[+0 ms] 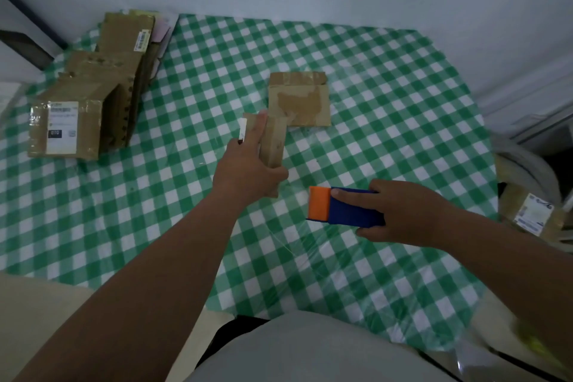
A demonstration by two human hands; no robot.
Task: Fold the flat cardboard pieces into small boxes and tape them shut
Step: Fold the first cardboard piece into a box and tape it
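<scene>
Left hand (248,170) clamped around a small folded brown cardboard box (273,143) over the green-and-white checked tablecloth (387,149), right hand (403,214) gripping a blue-and-orange tape dispenser (341,208) (index finger along top), flat brown cardboard piece (299,99) just beyond, stack of cardboard pieces (93,96) far left.

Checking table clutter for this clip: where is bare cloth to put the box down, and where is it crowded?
Bare cloth lies near the person, below the left hand and tape dispenser, and along the right side beyond the flat cardboard. The far-left corner is crowded with a cardboard stack.
</scene>
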